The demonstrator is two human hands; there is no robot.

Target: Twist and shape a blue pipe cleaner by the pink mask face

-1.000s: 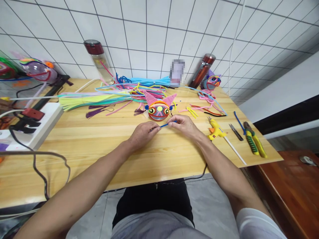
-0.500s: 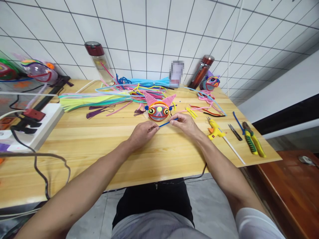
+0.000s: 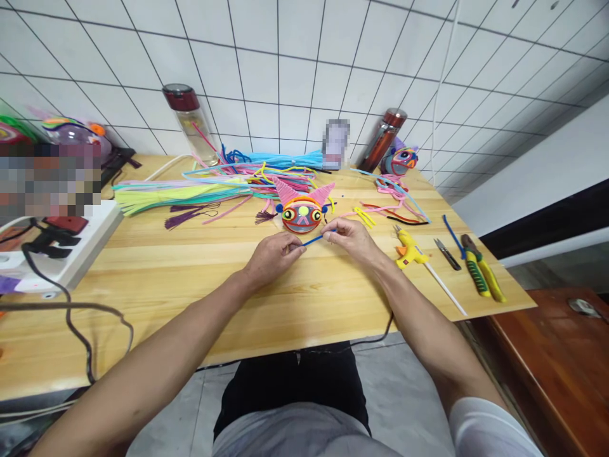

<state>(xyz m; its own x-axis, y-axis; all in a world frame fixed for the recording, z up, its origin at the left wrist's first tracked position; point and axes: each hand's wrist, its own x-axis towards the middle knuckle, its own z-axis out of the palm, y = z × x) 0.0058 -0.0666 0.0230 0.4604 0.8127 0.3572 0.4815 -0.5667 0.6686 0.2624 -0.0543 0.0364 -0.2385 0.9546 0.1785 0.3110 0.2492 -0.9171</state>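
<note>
A short blue pipe cleaner point(image 3: 313, 240) stretches nearly straight between my two hands, low over the table. My left hand point(image 3: 272, 257) pinches its left end, and my right hand point(image 3: 349, 238) pinches it near the right end, with a bit of blue showing past the fingertips. Just beyond my hands sits a round animal head point(image 3: 301, 222) with pink pointed ears, yellow-ringed eyes and a red mouth line. Purple tassels point(image 3: 266, 217) lie at its left side. Neither hand touches the head.
Bundles of coloured pipe cleaners point(image 3: 190, 192) lie along the back. To the right are a yellow glue gun point(image 3: 410, 251), small snips point(image 3: 447, 254) and pliers point(image 3: 478, 266). A glass bottle point(image 3: 195, 130) and a brown flask point(image 3: 384, 136) stand behind. A power strip point(image 3: 90, 247) with cables sits left.
My hands keep almost the same pose, with the blue pipe cleaner still held between them. The view has shifted very slightly; nothing on the table has visibly moved.
</note>
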